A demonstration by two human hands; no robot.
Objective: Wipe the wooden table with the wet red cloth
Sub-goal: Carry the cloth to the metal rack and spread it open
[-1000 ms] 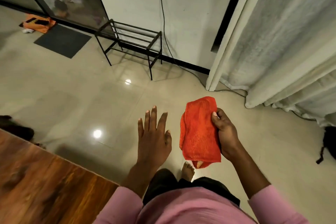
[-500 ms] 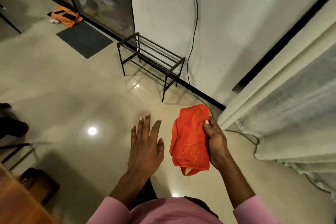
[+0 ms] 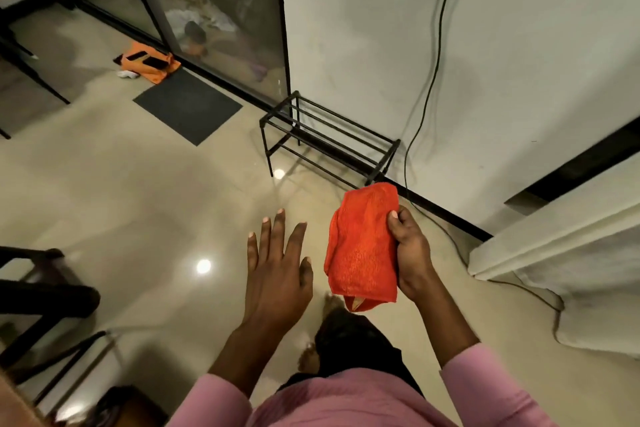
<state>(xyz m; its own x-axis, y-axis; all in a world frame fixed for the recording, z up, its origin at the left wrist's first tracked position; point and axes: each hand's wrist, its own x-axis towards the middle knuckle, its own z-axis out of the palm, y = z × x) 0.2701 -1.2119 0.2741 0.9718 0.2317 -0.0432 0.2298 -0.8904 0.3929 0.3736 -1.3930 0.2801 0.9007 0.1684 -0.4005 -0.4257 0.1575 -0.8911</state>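
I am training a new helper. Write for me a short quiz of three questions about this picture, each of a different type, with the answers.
1. True or false: the red cloth lies on the floor.
2. Which hand holds the cloth? A) left hand B) right hand
3. Fill in: the black metal rack stands against the white ____.

Key
1. False; it is held in the air.
2. B; the left hand is open and empty.
3. wall
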